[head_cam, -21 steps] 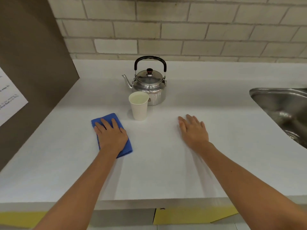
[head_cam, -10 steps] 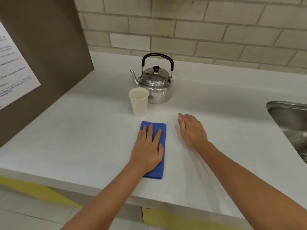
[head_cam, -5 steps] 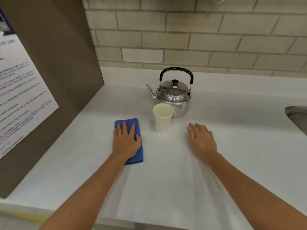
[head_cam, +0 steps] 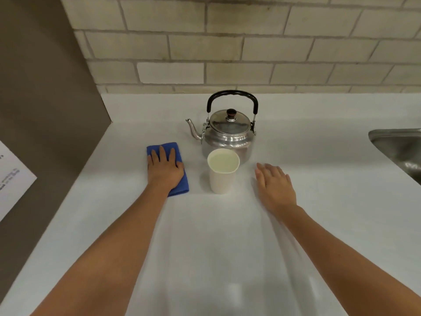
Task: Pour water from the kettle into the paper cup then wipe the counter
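A steel kettle (head_cam: 229, 135) with a black handle stands upright at the back of the white counter (head_cam: 227, 247), its spout pointing left. Right in front of it stands a white paper cup (head_cam: 222, 179) filled with water nearly to the rim. My left hand (head_cam: 164, 171) presses flat on a folded blue cloth (head_cam: 182, 187), which lies left of the cup and level with the kettle. On the other side of the cup, my right hand (head_cam: 274, 187) rests palm down on the bare counter, fingers apart, holding nothing.
A steel sink (head_cam: 401, 147) is set into the counter at the right edge. A brown side panel (head_cam: 45, 110) with a printed paper notice (head_cam: 11, 176) closes off the left. A brick wall (head_cam: 227, 46) rises behind the kettle.
My left hand slid the blue cloth from in front of the cup to the left, then farther back beside the kettle. The right hand, cup and kettle stayed put.
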The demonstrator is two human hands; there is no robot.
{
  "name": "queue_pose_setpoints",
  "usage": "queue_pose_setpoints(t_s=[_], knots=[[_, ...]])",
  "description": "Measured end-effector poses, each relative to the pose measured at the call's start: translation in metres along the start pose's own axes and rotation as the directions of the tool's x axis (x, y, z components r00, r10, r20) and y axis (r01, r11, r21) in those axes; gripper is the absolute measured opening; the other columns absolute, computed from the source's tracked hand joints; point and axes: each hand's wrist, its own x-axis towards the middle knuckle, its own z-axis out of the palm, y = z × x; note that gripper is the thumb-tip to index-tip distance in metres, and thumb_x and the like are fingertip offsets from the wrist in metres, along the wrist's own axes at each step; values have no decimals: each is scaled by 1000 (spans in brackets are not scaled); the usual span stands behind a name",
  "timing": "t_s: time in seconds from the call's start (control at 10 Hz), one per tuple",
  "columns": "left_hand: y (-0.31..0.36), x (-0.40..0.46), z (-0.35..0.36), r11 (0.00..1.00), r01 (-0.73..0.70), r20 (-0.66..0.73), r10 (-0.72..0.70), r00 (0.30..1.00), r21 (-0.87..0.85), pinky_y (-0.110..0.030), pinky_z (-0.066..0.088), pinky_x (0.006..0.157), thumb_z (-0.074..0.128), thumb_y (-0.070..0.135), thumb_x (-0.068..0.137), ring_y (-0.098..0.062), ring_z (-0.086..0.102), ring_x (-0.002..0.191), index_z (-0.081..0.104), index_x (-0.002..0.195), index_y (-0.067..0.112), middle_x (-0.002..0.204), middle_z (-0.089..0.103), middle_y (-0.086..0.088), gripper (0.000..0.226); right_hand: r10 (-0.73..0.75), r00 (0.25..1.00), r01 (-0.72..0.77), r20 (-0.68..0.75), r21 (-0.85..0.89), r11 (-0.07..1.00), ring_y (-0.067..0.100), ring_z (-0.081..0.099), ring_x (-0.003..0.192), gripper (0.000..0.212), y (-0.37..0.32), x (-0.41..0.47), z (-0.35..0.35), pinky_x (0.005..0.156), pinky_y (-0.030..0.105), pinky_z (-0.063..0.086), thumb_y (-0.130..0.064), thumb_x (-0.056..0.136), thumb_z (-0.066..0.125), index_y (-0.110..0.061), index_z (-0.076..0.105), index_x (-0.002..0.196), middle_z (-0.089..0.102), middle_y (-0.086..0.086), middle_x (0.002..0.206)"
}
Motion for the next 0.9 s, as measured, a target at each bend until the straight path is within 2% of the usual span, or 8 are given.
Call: queue_pose_setpoints(t_s=[0.2, 0.3, 0.7, 0.8, 0.9], knots=[[-2, -47, 13, 990, -143, -123, 141, 982, -8, -45, 6, 119, 28, 33, 95, -38, 10, 143, 15, 146, 16, 156, 12, -19, 55, -19, 1000, 18, -14, -46, 999, 25, 29, 134, 44, -4, 5, 3, 111, 43, 21, -34, 99, 25, -20, 39, 138, 42, 4, 144], [-13, -59, 16, 992, -116, -134, 109, 985, -52, -43, 5, 119, 29, 34, 95, -35, 8, 143, 15, 146, 18, 156, 11, -17, 55, -37, 999, 37, -5, -63, 997, 25, 30, 134, 43, -2, 6, 2, 110, 44, 23, -34, 99, 25, -19, 41, 136, 42, 4, 143], [-1, -24, 5, 999, -34, -44, 34, 998, -3, -45, 4, 118, 24, 35, 96, -36, 6, 144, 9, 147, 17, 157, 6, -15, 55, -83, 992, 89, 92, -72, 993, 23, 27, 136, 45, 13, 12, -12, 114, 44, 20, -36, 99, 23, -22, 36, 140, 39, 2, 145], [5, -31, -5, 998, -21, -66, 17, 998, -63, -46, 12, 116, 27, 30, 97, -35, 13, 142, 16, 145, 11, 155, 16, -18, 53, -109, 991, 116, 82, -79, 990, 25, 26, 137, 45, 12, 15, -16, 114, 44, 20, -37, 99, 22, -22, 35, 140, 38, 3, 146], [22, -43, -18, 995, -26, -281, -3, 960, -100, -46, 31, 106, 33, 22, 95, -37, 38, 127, 33, 137, 2, 137, 44, -22, 47, -131, 991, 134, 33, -118, 984, 28, 26, 137, 45, 9, 22, -24, 112, 45, 22, -38, 99, 26, -22, 34, 140, 36, 7, 147]])
